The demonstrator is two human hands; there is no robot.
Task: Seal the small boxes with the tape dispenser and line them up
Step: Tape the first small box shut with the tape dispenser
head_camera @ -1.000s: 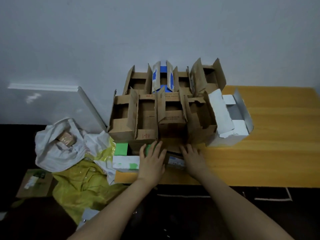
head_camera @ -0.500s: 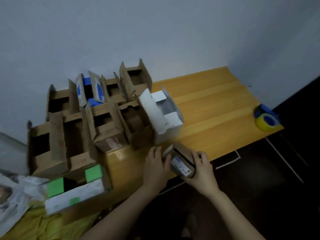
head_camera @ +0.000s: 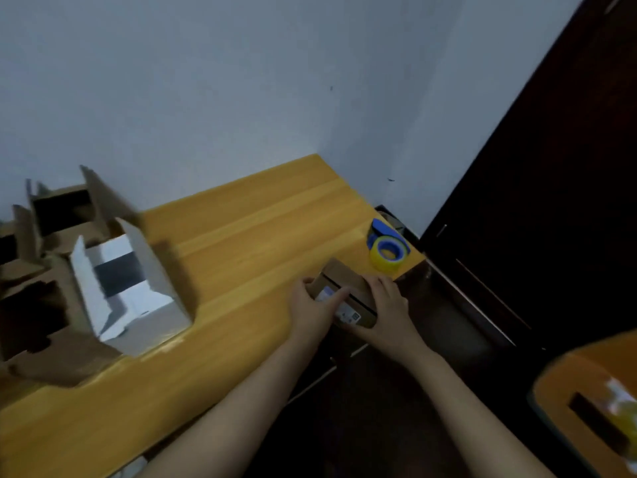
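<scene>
A small brown cardboard box (head_camera: 341,276) with a white label sits at the front right edge of the yellow wooden table (head_camera: 241,236). My left hand (head_camera: 315,310) holds its left side, with one finger lying across the closed flaps. My right hand (head_camera: 387,310) grips its right end. A blue tape dispenser (head_camera: 387,248) with a yellow roll stands just behind the box at the table's right corner. Several open brown boxes (head_camera: 44,229) and one open white box (head_camera: 131,291) are crowded at the left.
A grey wall runs behind the table and meets a side wall at the right corner. A dark door or cabinet (head_camera: 534,201) fills the right. An orange object (head_camera: 593,408) shows at the lower right. Bare tabletop lies between the white box and my hands.
The view has swung right. Both hands have carried the small brown box from beside the group of open boxes to the table's right end, near the tape dispenser.
</scene>
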